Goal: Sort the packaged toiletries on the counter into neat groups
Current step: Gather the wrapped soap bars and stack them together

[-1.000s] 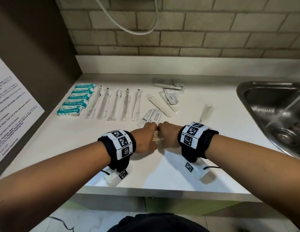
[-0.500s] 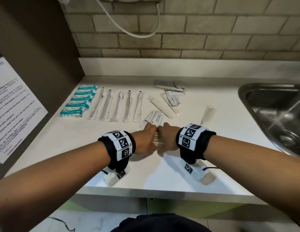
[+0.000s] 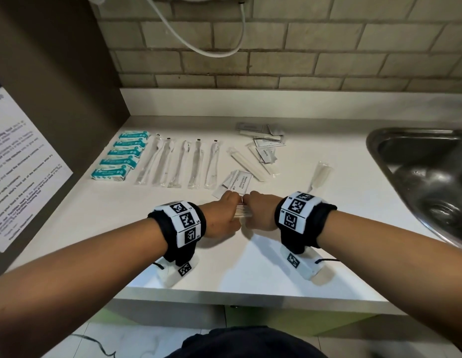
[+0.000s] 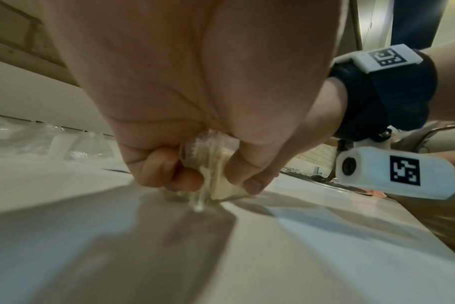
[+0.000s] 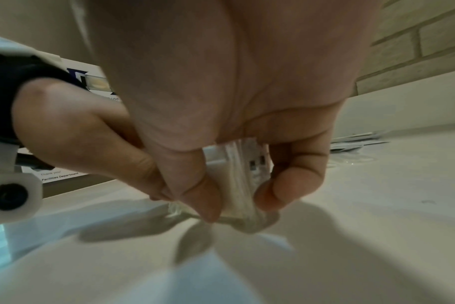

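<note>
— White counter (image 3: 250, 267) is filling most of the view, with a tan brick wall (image 3: 276, 60) rising behind it. What are the hands doing?

— Both are pinching one small stack of clear-wrapped packets (image 3: 242, 212), standing it on edge on the counter near the front middle. The left hand (image 3: 220, 218) is gripping it from one side, the right hand (image 3: 259, 214) from the other, knuckles nearly touching. In the left wrist view the curled fingers (image 4: 166, 170) and thumb are squeezing the stack (image 4: 210, 164); in the right wrist view the thumb and fingers (image 5: 286, 185) are clamping it (image 5: 243, 181) the same way.

— And just beyond them?

— Flat white sachets (image 3: 235, 184) are lying just past the fingertips (one is reading "shampoo with conditioner"). Further back, more sachets (image 3: 266, 146) are sitting in a loose pile, with a long wrapped item (image 3: 246, 164) slanting beside them and a wrapped comb (image 3: 319, 177) lying apart to the right.

— Anything sorted?

— Five wrapped toothbrushes (image 3: 183, 164) are lying side by side left of centre, and five teal soap packs (image 3: 121, 158) are lining up in a column beside them. A steel sink (image 3: 418, 171) is sitting at far right, and a printed notice (image 3: 20, 164) is hanging on the left.
</note>
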Demonstrator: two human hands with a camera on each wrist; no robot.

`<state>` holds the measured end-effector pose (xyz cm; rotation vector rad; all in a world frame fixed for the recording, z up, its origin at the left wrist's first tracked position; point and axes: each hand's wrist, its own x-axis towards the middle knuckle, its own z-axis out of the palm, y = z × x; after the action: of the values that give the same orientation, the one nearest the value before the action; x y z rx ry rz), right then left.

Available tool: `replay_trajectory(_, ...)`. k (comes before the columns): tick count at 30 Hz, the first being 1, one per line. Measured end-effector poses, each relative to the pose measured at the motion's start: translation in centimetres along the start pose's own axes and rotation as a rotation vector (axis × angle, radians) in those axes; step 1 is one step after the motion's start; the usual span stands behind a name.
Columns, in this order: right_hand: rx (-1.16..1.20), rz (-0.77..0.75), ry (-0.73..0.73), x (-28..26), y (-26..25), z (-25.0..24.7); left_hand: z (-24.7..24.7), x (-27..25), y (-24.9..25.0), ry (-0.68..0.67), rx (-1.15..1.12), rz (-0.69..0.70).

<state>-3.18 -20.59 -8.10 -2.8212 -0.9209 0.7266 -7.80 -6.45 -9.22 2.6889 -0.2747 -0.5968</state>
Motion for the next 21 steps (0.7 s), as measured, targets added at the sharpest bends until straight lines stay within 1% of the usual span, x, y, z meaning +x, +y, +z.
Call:
replay_trajectory(4, 0.049, -0.031, -0.030, 0.1, 0.2, -0.3, 0.0, 0.0, -0.5, 0.069, -0.121, 0.005)
replay_trajectory(8, 0.067, -0.053, -0.040, 0.0, 0.4, -1.4, -1.3, -0.3, -1.2, 0.155, -0.185, 0.019)
replay_trajectory(13, 0.117, -0.075, 0.017, -0.4, 0.5, -4.6, -4.0, -0.5, -1.8, 0.318, -0.310, 0.064)
replay_trajectory(16, 0.157, -0.093, 0.055, -0.7, 0.3, -7.1, -5.7, -0.6, -1.6, 0.367, -0.550, 0.098)
replay_trajectory(18, 0.189, -0.100, 0.098, -0.7, 0.3, -8.8, -6.8, -0.6, -1.2, 0.418, -0.662, 0.119)
replay_trajectory(21, 0.203, -0.130, 0.194, -0.6, 0.2, -10.9, -8.4, -0.7, -0.8, 0.503, -0.705, 0.137)
